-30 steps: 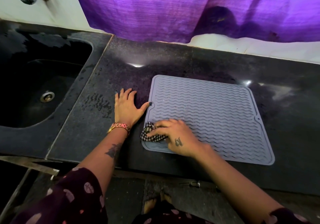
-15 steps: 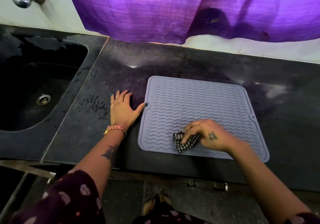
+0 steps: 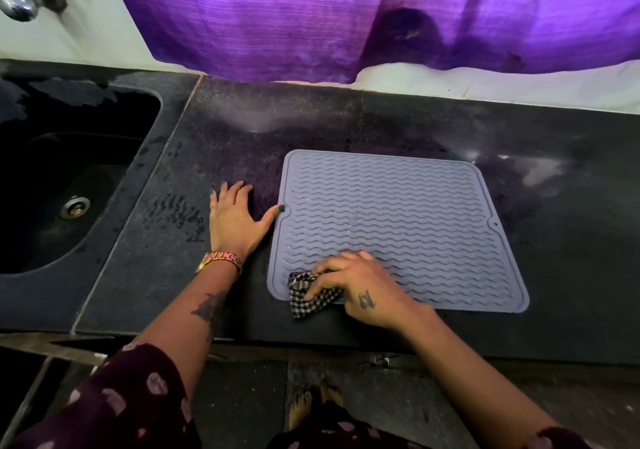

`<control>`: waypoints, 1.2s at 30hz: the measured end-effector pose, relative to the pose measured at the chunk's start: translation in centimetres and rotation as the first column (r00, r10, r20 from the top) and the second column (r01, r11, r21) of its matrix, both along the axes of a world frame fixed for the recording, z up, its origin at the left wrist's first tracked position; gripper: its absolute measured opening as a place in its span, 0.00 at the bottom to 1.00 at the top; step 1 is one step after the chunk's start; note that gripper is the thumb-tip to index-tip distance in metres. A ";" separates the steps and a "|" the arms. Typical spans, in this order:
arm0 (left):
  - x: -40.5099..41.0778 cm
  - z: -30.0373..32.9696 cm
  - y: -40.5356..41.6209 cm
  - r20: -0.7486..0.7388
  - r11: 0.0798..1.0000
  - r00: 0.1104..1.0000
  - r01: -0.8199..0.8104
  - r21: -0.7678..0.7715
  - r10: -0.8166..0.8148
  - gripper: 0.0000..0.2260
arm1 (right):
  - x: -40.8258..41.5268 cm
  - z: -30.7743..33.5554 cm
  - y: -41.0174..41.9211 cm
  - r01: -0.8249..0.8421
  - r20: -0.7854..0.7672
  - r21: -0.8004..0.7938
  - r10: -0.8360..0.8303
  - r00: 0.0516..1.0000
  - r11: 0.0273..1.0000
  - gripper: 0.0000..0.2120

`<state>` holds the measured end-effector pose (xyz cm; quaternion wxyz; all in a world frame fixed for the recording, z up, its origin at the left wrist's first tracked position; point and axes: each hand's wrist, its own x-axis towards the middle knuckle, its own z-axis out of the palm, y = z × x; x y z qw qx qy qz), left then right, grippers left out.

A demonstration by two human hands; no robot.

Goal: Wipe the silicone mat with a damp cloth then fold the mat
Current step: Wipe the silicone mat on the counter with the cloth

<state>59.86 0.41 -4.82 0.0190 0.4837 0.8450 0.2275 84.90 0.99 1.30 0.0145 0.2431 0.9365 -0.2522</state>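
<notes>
Your right hand [image 3: 360, 289] clutches cloth [image 3: 308, 294] on mat [image 3: 398, 226] near-left corner; unwiped mat extends rightward, away. Left hand [image 3: 235, 220] flat on tabletop [image 3: 571, 258], thumb touching mat edge.

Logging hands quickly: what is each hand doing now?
Left hand: open, flat on the counter, thumb at the mat edge.
Right hand: holding the cloth on the mat.

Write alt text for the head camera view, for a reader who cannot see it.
A person's right hand presses a black-and-white checked cloth onto the near left corner of a flat grey wavy-ribbed silicone mat on a dark stone counter. The left hand lies flat beside the mat, thumb touching its edge. A black sink sits left, a purple curtain behind.
</notes>
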 end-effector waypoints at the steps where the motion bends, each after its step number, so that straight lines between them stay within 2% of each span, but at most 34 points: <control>1: 0.0 0.0 0.0 0.000 1.000 1.000 0.001 -0.004 -0.001 0.36 | 0.6 0.1 0.2 0.012 0.004 -0.001 -0.012 1.000 1.000 0.30; 9: 0.0 0.0 -0.1 -0.027 1.000 1.000 0.014 -0.023 -0.015 0.36 | 5.8 0.6 2.4 0.157 0.044 -0.071 -0.154 0.987 0.985 0.29; 12: 0.1 0.0 -0.1 -0.045 0.999 0.998 0.030 -0.026 -0.032 0.36 | 7.9 0.8 3.7 0.292 -0.103 -0.132 -0.306 0.947 0.947 0.32; 14: 0.2 0.0 -0.1 -0.068 0.998 0.996 0.051 -0.030 -0.052 0.35 | 8.8 1.1 4.4 0.429 -0.226 -0.159 -0.456 0.861 0.889 0.33; 16: 0.4 0.1 0.0 -0.080 0.997 0.994 0.076 -0.025 -0.078 0.32 | 8.6 1.2 4.7 0.511 -0.330 -0.162 -0.534 0.778 0.844 0.33; 17: 0.6 0.1 0.2 -0.078 0.996 0.993 0.084 -0.018 -0.085 0.31 | 8.0 1.3 4.5 0.515 -0.353 -0.158 -0.535 0.767 0.843 0.33; 19: 1.0 0.4 0.6 -0.050 0.997 0.996 0.074 0.007 -0.073 0.29 | 6.1 1.3 3.6 0.459 -0.346 -0.154 -0.483 0.804 0.875 0.31; 23: 2.8 0.9 2.2 0.003 0.997 0.997 0.081 0.019 -0.081 0.25 | 2.1 -0.3 0.2 0.271 -0.177 -0.057 -0.277 0.944 0.961 0.30; 25: 3.5 0.6 2.5 -0.021 0.993 0.993 0.118 -0.030 -0.119 0.24 | 1.6 -1.1 -0.9 0.228 -0.108 0.041 -0.222 0.969 0.973 0.31; 29: 3.3 0.0 2.3 -0.052 0.989 0.988 0.142 -0.037 -0.144 0.23 | 3.7 -1.3 -0.5 0.239 -0.097 0.055 -0.233 0.968 0.969 0.32; 36: 3.5 0.5 2.1 -0.045 0.989 0.989 0.142 -0.028 -0.144 0.23 | 7.4 -0.5 1.1 0.358 -0.048 0.040 -0.356 0.933 0.933 0.31</control>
